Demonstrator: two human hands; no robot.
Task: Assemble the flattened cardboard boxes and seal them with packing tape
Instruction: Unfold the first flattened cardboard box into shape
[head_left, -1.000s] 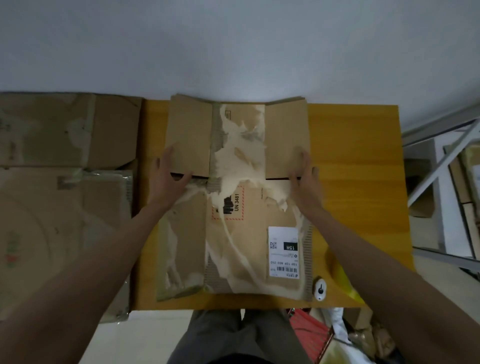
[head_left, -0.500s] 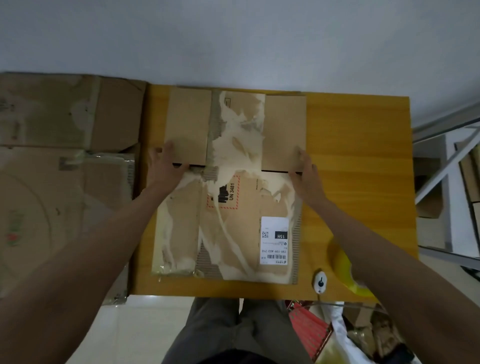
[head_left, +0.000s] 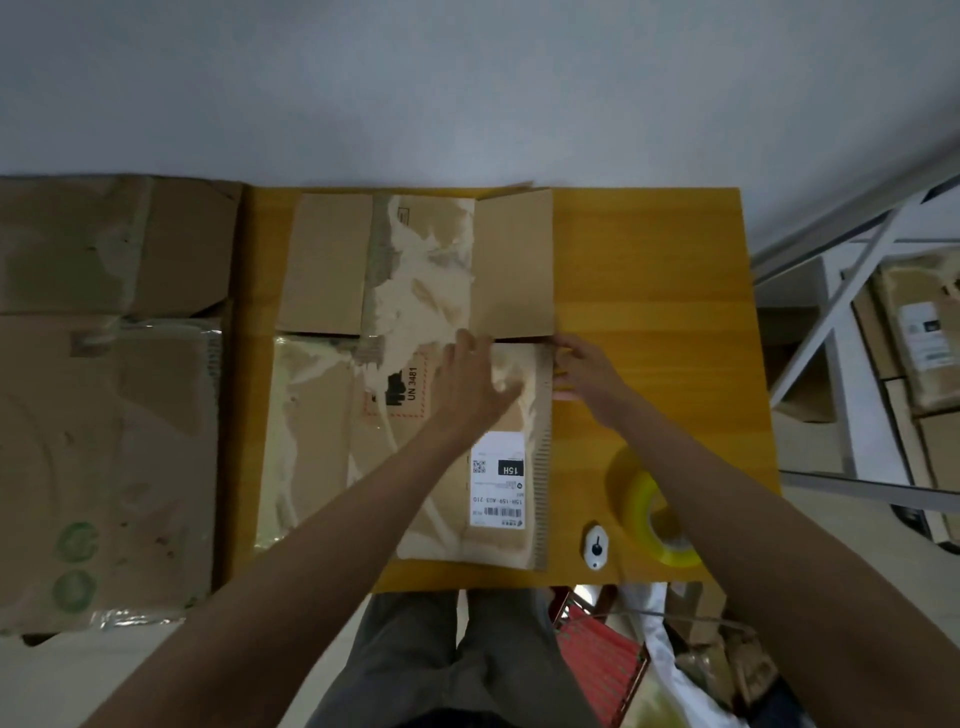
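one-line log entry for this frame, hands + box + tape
box: flat on table | left hand: open, on box | right hand: at box's right edge, grip unclear | tape roll: untouched

Bare table (head_left: 649, 291) right of flattened box (head_left: 415, 322); tape roll (head_left: 657, 519) and small white gadget (head_left: 596, 547) near front-right corner.

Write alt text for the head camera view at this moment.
A flattened cardboard box lies on a yellow wooden table; the left hand rests flat on its right part while the right hand touches its right edge. A roll of packing tape stands near the table's front right corner.
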